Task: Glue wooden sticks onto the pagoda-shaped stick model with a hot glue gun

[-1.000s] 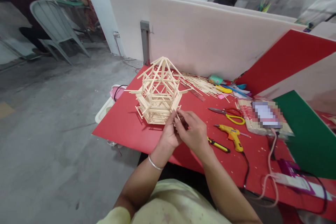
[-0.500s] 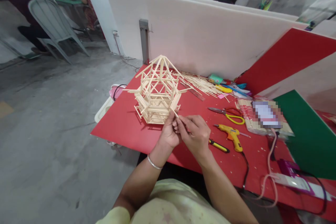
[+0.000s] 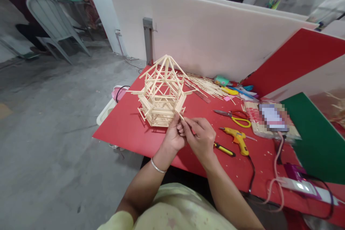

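Observation:
A small house model (image 3: 161, 93) built of thin wooden sticks stands on the red table (image 3: 126, 129). Just in front of its lower right corner, my left hand (image 3: 173, 137) and my right hand (image 3: 201, 136) meet, fingers pinched together on one short wooden stick (image 3: 180, 116). The stick's upper end points toward the model's base. A silver bangle sits on my left wrist.
A pile of loose sticks (image 3: 207, 86) lies behind the model. Yellow-handled scissors (image 3: 234, 116), a yellow glue gun (image 3: 238, 139) with its cable, and a yellow-black cutter (image 3: 224, 149) lie to the right. White, red and green boards stand behind. A grey chair (image 3: 51, 21) stands far left.
Both hands have shifted slightly, the stick held between them staying near the model's base. The view has drifted a little; the model has not moved.

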Demonstrator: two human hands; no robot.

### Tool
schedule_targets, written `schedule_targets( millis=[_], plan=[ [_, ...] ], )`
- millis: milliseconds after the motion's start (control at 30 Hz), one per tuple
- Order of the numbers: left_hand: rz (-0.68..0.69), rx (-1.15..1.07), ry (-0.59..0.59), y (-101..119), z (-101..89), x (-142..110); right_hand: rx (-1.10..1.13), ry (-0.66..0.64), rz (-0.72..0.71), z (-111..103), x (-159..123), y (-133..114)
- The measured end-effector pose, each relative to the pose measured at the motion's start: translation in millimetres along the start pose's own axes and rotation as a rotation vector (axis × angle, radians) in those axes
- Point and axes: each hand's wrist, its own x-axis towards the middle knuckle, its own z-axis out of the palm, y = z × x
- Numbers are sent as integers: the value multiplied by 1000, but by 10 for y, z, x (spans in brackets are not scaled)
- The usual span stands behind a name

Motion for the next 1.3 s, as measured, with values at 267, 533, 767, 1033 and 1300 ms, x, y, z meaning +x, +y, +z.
schedule_targets(
  millis=[267,533,767,1033,1300],
  plan=[
    [9,65,16,17,54,-30,63,5,30,-21,-5,3],
    [-35,-26,-3,7,48,-27,89,27,19,-12,1,2],
    [25,69,4,13,45,-26,109,66,11,16,4,-5],
    [46,161,-142,-148,-130,-20,193,68,163,-96,-241,153],
    [237,540,10,-510,-286,135,213,-233,293,-331,-396,600]
  ],
)
